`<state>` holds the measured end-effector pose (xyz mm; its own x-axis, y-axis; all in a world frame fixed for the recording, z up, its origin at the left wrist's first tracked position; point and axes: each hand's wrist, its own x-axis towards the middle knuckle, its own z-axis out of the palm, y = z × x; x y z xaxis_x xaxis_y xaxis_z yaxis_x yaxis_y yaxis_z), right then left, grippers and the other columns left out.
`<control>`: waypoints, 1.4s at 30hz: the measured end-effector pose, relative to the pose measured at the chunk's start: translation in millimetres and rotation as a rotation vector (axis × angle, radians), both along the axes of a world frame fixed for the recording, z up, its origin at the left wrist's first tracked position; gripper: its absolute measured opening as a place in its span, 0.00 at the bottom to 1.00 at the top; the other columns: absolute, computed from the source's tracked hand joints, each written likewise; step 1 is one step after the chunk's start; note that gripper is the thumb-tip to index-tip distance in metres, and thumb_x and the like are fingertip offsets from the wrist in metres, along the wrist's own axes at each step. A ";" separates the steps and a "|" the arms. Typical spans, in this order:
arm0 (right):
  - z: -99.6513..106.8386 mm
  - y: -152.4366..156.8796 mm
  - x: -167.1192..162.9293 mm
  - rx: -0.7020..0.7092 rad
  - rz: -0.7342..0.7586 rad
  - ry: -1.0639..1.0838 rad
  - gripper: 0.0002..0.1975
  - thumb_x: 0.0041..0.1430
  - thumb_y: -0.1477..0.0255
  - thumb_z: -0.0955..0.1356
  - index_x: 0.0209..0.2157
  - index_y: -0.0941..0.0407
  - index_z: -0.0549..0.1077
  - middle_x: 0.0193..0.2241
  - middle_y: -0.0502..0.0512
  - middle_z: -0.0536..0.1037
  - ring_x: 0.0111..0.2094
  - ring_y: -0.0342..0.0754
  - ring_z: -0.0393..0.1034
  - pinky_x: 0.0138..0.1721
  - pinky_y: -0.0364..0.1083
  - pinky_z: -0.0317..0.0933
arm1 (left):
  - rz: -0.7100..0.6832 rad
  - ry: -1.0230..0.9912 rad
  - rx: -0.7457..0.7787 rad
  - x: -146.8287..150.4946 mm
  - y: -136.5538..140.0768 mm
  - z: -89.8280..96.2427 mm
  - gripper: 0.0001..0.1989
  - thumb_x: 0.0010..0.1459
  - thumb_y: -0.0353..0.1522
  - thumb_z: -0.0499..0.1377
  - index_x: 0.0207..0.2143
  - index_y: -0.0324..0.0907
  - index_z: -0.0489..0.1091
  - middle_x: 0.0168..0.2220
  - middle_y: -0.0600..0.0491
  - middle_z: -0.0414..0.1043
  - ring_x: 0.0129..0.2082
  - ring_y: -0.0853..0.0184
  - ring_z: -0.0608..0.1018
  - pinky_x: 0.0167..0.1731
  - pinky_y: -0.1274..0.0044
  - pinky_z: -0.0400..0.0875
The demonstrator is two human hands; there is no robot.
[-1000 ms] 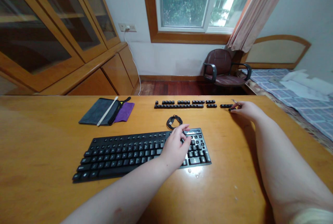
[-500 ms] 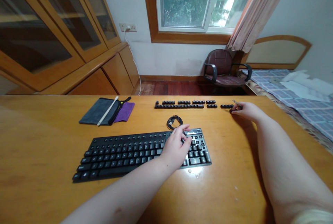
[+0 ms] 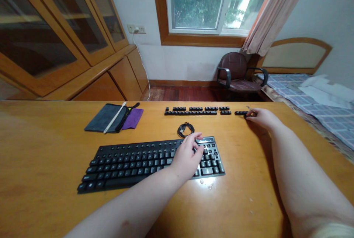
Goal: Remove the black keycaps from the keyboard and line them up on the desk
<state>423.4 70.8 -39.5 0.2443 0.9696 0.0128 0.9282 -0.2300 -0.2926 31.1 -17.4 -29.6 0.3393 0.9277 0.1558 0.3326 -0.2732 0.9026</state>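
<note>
Keyboard (image 3: pixel 129 165) lies beneath the loosely curled left hand (image 3: pixel 188 154); right hand (image 3: pixel 257 116) pinches a slim tool (image 3: pixel 249 108) beside loose keycaps (image 3: pixel 240 113).

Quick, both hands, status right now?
Left hand: open, loosely curled at the keyboard's number-pad end.
Right hand: closed on a slim tool beside the black keycaps; whether it also holds one cannot be told.

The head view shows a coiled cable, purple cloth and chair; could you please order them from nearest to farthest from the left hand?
From the left hand:
1. Coiled cable, just beyond it.
2. Purple cloth, off to the left.
3. Chair, past the table's far edge.
</note>
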 end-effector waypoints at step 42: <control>2.8 -2.2 4.5 -0.063 -0.237 0.072 0.12 0.50 0.65 0.68 0.29 0.60 0.75 0.25 0.62 0.76 0.26 0.51 0.68 0.29 0.47 0.58 | 0.003 0.015 -0.002 -0.9 0.0 0.5 0.18 0.57 0.29 0.52 0.52 0.41 0.62 0.41 0.49 0.71 0.44 0.66 0.73 0.50 0.71 0.63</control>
